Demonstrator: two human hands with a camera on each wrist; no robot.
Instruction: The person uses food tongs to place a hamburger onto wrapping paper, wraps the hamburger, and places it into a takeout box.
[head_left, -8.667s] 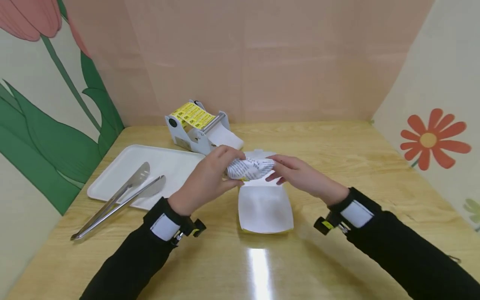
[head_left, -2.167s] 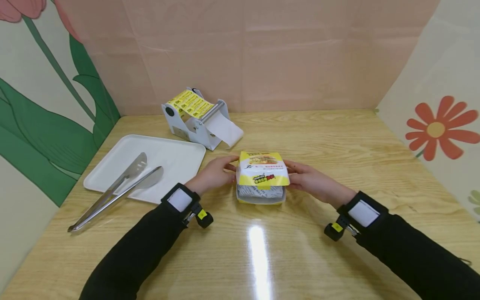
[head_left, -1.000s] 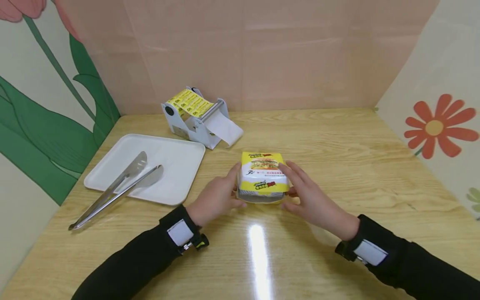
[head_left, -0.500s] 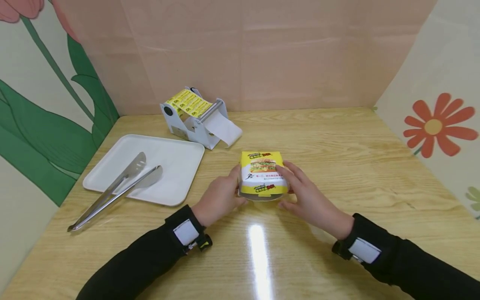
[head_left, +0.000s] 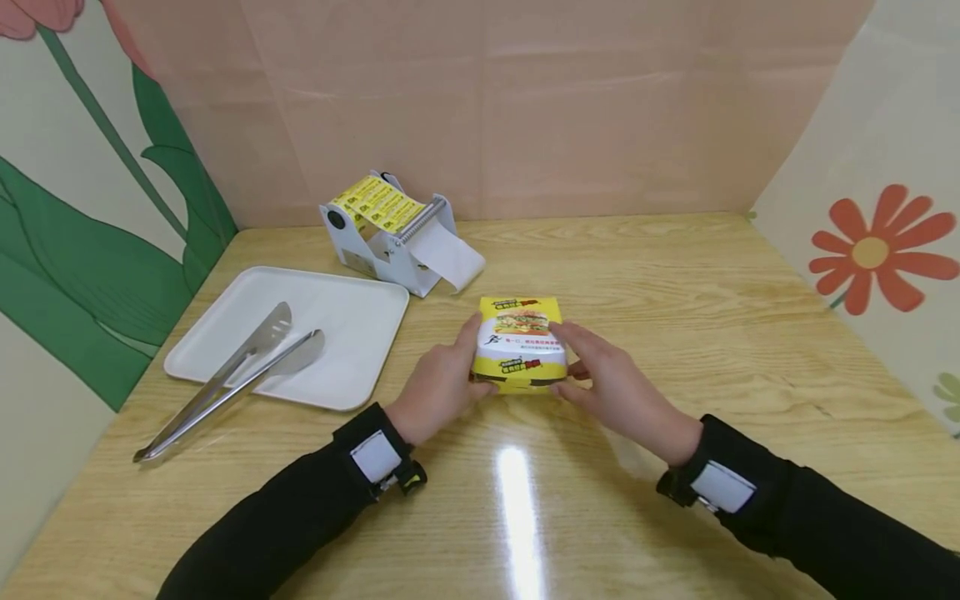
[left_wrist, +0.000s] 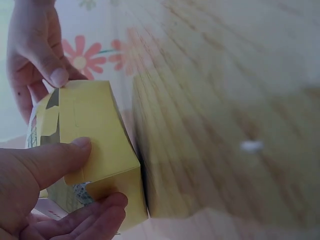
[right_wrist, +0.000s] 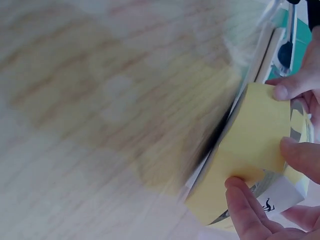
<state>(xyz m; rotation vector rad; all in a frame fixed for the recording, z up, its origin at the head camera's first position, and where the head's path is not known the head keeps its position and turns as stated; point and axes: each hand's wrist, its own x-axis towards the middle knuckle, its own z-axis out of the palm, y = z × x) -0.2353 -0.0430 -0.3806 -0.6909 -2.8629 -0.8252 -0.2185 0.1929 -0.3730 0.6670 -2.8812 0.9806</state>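
Observation:
A yellow and white burger box (head_left: 522, 343) with a burger picture on its lid stands on the table between both hands. My left hand (head_left: 442, 382) grips its left side, the thumb on the front wall and the fingers on the side, as the left wrist view shows of the box (left_wrist: 100, 127). On the right side, my right hand (head_left: 626, 392) holds the box with thumb and fingers around the front corner. The lid is down over the base, with a dark slit along the front. Through a corner gap a bit of printed wrapping paper (left_wrist: 82, 193) shows; the rest of the contents is hidden.
A white tray (head_left: 352, 333) lies to the left, with metal tongs (head_left: 225, 392) resting across its front edge onto the wooden table (head_left: 675, 275). Behind, a label dispenser (head_left: 390, 237) holds a roll of yellow stickers, its white backing strip hanging forward.
A wrapped item held in the hands earlier later lay inside the box. The lid has come down from partly raised to nearly flush with the base, and both hands have shifted to the front corners.

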